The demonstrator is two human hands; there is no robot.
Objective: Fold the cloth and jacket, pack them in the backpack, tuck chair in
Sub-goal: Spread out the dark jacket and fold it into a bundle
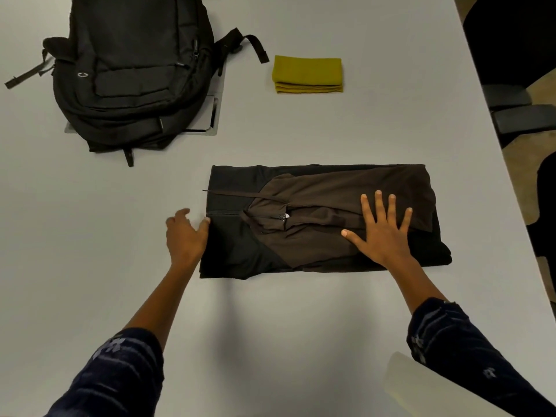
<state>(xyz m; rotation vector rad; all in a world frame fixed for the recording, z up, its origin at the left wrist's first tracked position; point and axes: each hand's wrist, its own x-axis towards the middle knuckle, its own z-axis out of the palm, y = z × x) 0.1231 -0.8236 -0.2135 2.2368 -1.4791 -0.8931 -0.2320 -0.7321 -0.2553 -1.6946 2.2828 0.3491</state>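
Right hand [382, 236]: fingers [377, 206] straight and spread wide, palm down, pressed flat on the right part of the folded black-and-brown fabric jacket [301, 236]. Thumb pointed left across the brown panel.

Left hand [185, 236]: at the jacket's left edge, about halfway along it. Fingers loosely curled; one fingertip touched the hem beside the zip line. Could not tell whether any fabric was pinched between fingers and thumb; the grip side was turned away from the camera.

Jacket lay as a wide rectangle on the pale grey counter [90, 221], slightly right of centre, near the person. Brown section uppermost in the middle and right, black layers showing at the left, along the near edge and at the right end. A thin drawstring [228, 194] trailed to the left over the black part; a small zip pull [282, 217] was visible near the middle.

Both forearms were bare, with dark blue patterned sleeves [120, 371] pushed up near the elbows.

Folded mustard-yellow cloth [307, 74]: neat stacked rectangle on the counter, beyond the jacket and well apart from it.

Black fabric backpack [129, 70]: lying flat at far left, straps trailing to both sides, its base partly covering a grey panel [210, 115] set in the counter. Cloth lay to the right of the backpack, near one strap end but not touching.

A dark chair [511, 55] stood beyond the counter's right edge. A pale, blurred object [400, 380] sat at the near right, identity unclear.
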